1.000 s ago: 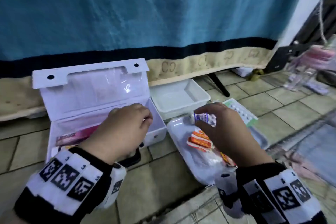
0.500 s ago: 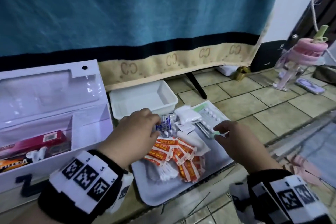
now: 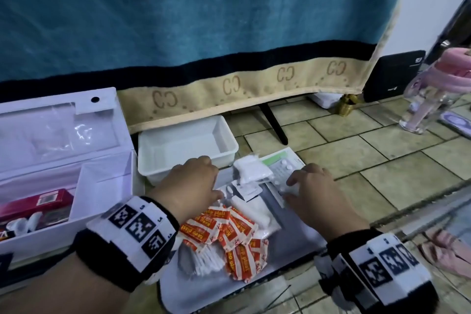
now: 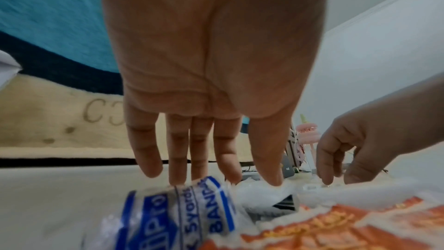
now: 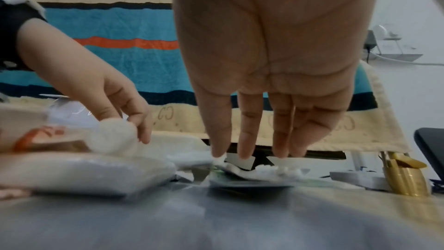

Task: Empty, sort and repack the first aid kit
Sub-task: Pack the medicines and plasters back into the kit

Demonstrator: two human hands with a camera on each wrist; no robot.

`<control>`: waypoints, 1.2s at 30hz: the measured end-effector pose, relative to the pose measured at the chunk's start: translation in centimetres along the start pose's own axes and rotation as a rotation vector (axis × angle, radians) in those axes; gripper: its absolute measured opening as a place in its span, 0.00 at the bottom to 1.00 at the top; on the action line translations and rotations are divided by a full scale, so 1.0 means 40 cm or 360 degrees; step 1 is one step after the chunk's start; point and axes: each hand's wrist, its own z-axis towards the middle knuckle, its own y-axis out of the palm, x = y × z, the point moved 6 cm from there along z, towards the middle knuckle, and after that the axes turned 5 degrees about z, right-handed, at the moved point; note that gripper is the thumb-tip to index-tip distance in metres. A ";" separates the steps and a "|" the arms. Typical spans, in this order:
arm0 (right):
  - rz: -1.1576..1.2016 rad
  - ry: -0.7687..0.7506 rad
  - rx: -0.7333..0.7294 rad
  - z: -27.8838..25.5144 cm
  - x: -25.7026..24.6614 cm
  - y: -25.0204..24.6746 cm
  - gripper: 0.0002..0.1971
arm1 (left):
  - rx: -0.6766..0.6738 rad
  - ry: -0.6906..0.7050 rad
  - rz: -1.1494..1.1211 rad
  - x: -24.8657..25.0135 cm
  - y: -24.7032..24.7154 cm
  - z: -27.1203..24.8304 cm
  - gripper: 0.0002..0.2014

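Bandage roll [image 4: 177,214] now down beside tray [image 3: 288,257] edge, both grips [image 3: 190,183] [image 3: 314,194] spread, fingers straight.

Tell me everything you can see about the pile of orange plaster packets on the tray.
The plaster packets are small flat sachets, orange with white edges and yellow lettering, of crinkly paper or foil by the look. Several lie loosely overlapped at different angles on the near part of the grey tray. A bundle of cotton swabs lies against their left side, and a clear bag of white padding borders them behind. The left hand hovers just beyond the pile; whether it touches it cannot be told.
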 end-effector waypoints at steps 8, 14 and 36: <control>-0.0174 -0.0008 -0.0233 0.023 -0.015 0.026 0.22 | -0.0220 0.0061 0.0217 0.039 0.043 0.068 0.22; -0.0139 0.0033 -0.0186 0.016 -0.019 0.032 0.22 | -0.0288 -0.0019 0.0226 0.047 0.068 0.080 0.17; 0.0232 -0.0127 0.0081 -0.019 -0.219 -0.151 0.21 | 0.0472 -0.0263 -0.0663 -0.169 -0.147 -0.069 0.03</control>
